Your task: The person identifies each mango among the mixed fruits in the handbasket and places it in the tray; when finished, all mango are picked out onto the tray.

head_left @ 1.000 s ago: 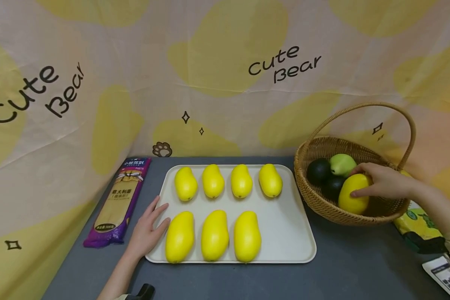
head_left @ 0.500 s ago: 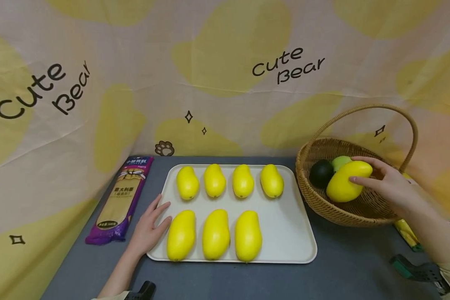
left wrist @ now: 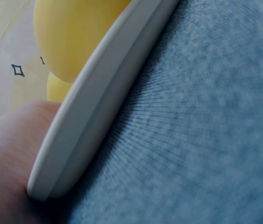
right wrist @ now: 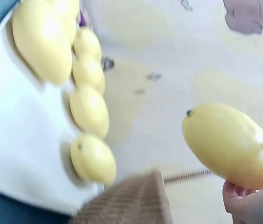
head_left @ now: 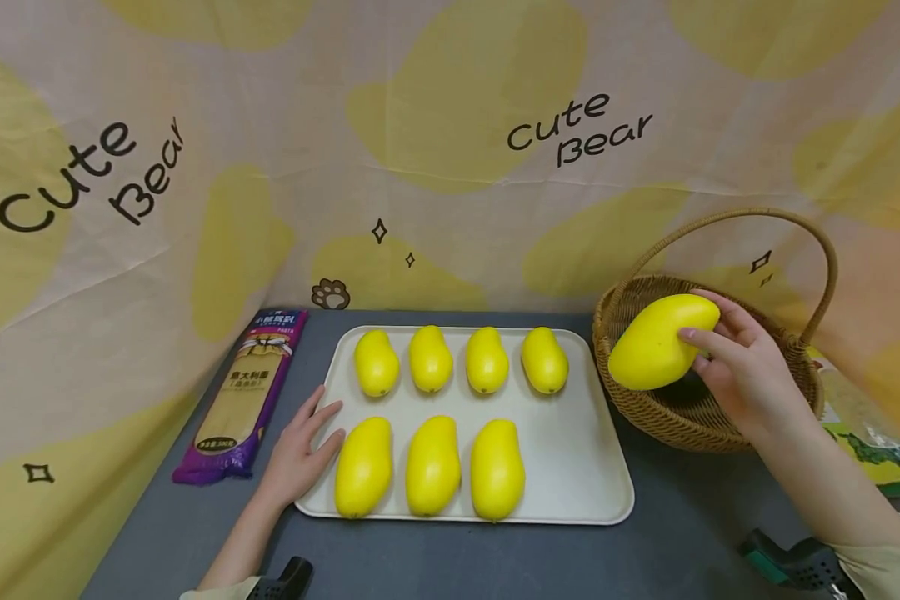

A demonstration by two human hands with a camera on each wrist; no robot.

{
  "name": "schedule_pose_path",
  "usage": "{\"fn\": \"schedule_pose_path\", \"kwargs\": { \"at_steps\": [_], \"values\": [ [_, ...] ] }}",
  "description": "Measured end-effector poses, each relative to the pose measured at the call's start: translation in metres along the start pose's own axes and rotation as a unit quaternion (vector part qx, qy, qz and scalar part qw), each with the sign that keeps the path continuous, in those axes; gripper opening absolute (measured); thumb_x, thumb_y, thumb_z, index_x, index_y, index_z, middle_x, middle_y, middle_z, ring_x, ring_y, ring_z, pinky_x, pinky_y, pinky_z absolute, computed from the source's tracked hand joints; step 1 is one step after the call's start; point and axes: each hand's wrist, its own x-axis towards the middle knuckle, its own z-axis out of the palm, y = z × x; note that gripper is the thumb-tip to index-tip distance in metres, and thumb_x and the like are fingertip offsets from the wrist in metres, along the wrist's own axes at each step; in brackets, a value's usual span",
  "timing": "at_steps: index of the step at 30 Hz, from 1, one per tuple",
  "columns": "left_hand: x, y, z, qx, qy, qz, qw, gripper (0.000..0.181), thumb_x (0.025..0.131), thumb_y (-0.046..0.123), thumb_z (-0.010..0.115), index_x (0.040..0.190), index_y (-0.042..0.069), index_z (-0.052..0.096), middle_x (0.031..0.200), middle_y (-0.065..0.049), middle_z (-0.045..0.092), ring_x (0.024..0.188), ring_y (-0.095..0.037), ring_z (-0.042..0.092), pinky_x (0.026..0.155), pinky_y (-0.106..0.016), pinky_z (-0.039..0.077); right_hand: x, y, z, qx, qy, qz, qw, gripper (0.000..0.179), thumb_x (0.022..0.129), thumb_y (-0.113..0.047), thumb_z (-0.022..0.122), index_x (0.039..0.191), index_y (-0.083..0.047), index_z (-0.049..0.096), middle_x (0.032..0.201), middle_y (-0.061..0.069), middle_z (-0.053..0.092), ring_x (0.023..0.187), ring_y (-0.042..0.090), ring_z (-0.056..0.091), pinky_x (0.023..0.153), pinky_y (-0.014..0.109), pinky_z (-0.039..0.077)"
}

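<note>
Over the wicker basket [head_left: 648, 417] in the head view, my right hand [head_left: 753, 375] grips a yellow mango [head_left: 656, 346] between thumb and fingers. That mango [right wrist: 224, 142] is tilted, its stem end pointing away from the hand, in the right wrist view. My left hand [head_left: 296, 458] rests with spread fingers on the left rim of a white tray [head_left: 570, 467]. On the tray lie two rows of mangoes: several in the back row [head_left: 485, 360] and three in front [head_left: 432, 467]. The left wrist view has the tray's edge [left wrist: 94, 102] close beside the left hand [left wrist: 10, 154].
A purple pasta packet [head_left: 240, 400] lies left of the tray. Right of the basket is a yellow and green bag [head_left: 870, 433]. The basket's tall handle [head_left: 821, 267] arches above it. A printed cloth [head_left: 435, 167] hangs behind the grey table [head_left: 457, 562].
My right hand has lifted the mango up from inside the basket and moved it leftward to the basket's left side. The left hand stays on the tray's rim.
</note>
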Motion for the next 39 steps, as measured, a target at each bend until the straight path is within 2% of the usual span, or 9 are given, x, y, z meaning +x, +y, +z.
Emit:
{"fn": "schedule_pose_path", "kwargs": {
  "at_steps": [4,7,12,16,21,26,32,39],
  "values": [
    [0.001,0.001,0.000,-0.001,-0.003,-0.002,1.0000,0.045,0.095,0.018,0.063,0.136,0.001,0.055,0.156,-0.021,0.028,0.137,-0.047,0.030,0.104,-0.070,0.023,-0.004,0.012,0.016,-0.021,-0.031,0.034,0.9987,0.040,0.097,0.007,0.047,0.133,-0.011,0.045,0.126,0.004,0.049,0.105,0.014,0.057,0.086,0.024,0.051],
    [0.002,0.001,0.000,0.000,-0.004,-0.001,1.0000,0.045,0.095,0.018,0.064,0.136,0.001,0.055,0.156,-0.020,0.028,0.137,-0.047,0.030,0.105,-0.069,0.023,-0.009,0.023,0.027,-0.065,-0.047,0.063,0.9948,0.039,0.098,0.003,0.048,0.134,-0.010,0.040,0.128,0.004,0.048,0.108,0.014,0.056,0.089,0.024,0.050],
    [0.003,-0.001,0.001,-0.001,-0.001,0.007,1.0000,0.045,0.094,0.017,0.064,0.136,0.001,0.056,0.156,-0.021,0.028,0.137,-0.047,0.031,0.105,-0.068,0.024,-0.019,0.044,0.043,-0.162,-0.052,0.114,0.9788,0.044,0.097,-0.005,0.056,0.138,-0.011,0.038,0.131,0.001,0.048,0.111,0.015,0.053,0.092,0.023,0.048],
    [0.004,0.000,0.001,-0.001,-0.001,0.004,1.0000,0.045,0.095,0.018,0.064,0.136,0.001,0.056,0.156,-0.020,0.028,0.137,-0.046,0.030,0.105,-0.069,0.023,-0.024,0.061,0.049,-0.203,-0.051,0.147,0.9666,0.052,0.096,-0.009,0.060,0.141,-0.006,0.035,0.134,0.003,0.045,0.112,0.014,0.052,0.092,0.022,0.047],
    [0.005,0.000,0.000,-0.005,-0.003,0.003,1.0000,0.045,0.094,0.018,0.064,0.136,0.001,0.056,0.156,-0.020,0.027,0.138,-0.046,0.029,0.105,-0.069,0.022,-0.026,0.078,0.047,-0.210,-0.058,0.183,0.9586,0.060,0.095,-0.012,0.061,0.145,-0.002,0.030,0.142,0.012,0.034,0.113,0.013,0.052,0.092,0.022,0.046],
    [0.005,-0.001,0.000,-0.001,-0.006,-0.002,1.0000,0.046,0.095,0.019,0.064,0.136,0.002,0.055,0.157,-0.019,0.027,0.138,-0.046,0.029,0.105,-0.070,0.021,-0.025,0.093,0.040,-0.217,-0.054,0.211,0.9515,0.063,0.094,-0.015,0.063,0.145,0.001,0.030,0.145,0.016,0.031,0.112,0.015,0.054,0.092,0.023,0.047],
    [0.004,-0.002,0.000,-0.002,-0.009,-0.006,0.9999,0.046,0.095,0.019,0.063,0.137,0.002,0.055,0.157,-0.019,0.026,0.139,-0.046,0.028,0.105,-0.070,0.021,-0.024,0.112,0.029,-0.225,-0.041,0.250,0.9408,0.067,0.092,-0.018,0.064,0.146,0.001,0.030,0.142,0.018,0.038,0.110,0.018,0.054,0.090,0.027,0.047],
    [0.001,-0.001,-0.001,-0.004,-0.005,-0.005,1.0000,0.045,0.094,0.017,0.064,0.136,0.001,0.056,0.156,-0.020,0.027,0.138,-0.046,0.029,0.105,-0.069,0.023,-0.023,0.124,0.024,-0.205,-0.040,0.277,0.9377,0.067,0.093,-0.019,0.063,0.146,0.003,0.029,0.130,0.013,0.049,0.108,0.017,0.054,0.090,0.029,0.047]
  ]
}}
